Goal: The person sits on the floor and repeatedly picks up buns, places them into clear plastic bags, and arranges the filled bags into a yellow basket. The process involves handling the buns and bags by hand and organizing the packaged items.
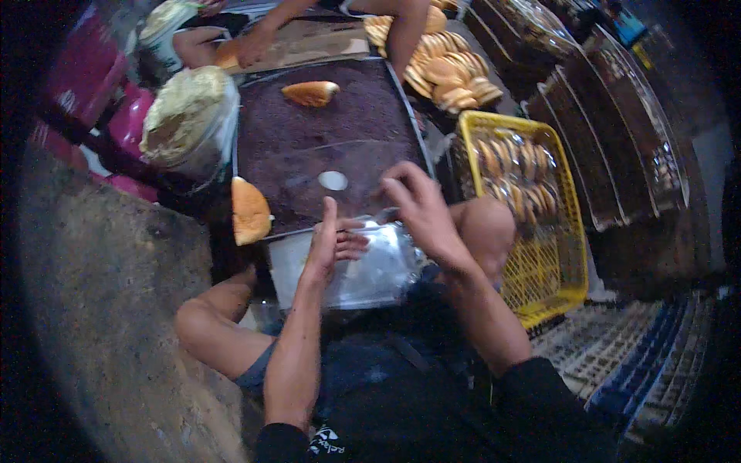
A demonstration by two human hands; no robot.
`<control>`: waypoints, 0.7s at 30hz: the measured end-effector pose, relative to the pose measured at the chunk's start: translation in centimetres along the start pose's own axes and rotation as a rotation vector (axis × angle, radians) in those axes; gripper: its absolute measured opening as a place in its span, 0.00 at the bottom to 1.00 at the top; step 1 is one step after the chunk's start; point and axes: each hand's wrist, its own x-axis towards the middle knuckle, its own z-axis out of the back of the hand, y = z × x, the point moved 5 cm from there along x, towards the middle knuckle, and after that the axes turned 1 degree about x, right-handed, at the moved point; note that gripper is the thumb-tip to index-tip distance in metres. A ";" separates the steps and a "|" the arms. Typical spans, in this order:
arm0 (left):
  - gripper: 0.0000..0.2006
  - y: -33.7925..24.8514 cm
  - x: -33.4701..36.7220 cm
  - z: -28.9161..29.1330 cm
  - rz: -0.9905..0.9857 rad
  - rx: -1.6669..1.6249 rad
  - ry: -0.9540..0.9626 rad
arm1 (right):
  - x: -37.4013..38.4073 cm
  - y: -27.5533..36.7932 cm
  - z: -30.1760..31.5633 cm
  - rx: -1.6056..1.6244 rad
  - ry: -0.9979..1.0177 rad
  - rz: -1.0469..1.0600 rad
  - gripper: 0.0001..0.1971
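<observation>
My left hand [332,245] is open, thumb up and fingers stretched out, over a stack of shiny clear plastic bags [340,274]. To its right my right hand [419,210] has its fingers bent into a pinch on the edge of a clear plastic bag [289,166]. That bag is see-through and blurred, and a white oval [333,180] shows on it. Behind the bag lies a wide shallow tray of dark purple-brown paste [270,116]. One bread piece [310,93] rests on the paste; another bread piece [251,212] sits at the tray's near left corner.
A tub of pale cream [185,116] stands left of the tray. Across it, another person's hand [251,48] is by a wooden board [324,50]. Round buns [451,73] are piled at the far right. Nearer, a yellow crate [575,231] holds bagged buns [513,158].
</observation>
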 end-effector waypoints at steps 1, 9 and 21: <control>0.26 0.0 1.1 1.1 -0.077 -0.280 0.069 | -0.3 -0.9 -0.2 0.232 0.007 -0.155 0.05; 0.13 -9.0 4.1 6.0 -0.573 -0.322 -0.356 | 5.4 -1.7 -1.9 0.217 -0.065 -0.304 0.10; 0.35 -15.6 2.0 17.2 -0.955 -0.321 -0.881 | 35.7 -9.3 -17.1 -1.572 0.509 0.309 0.17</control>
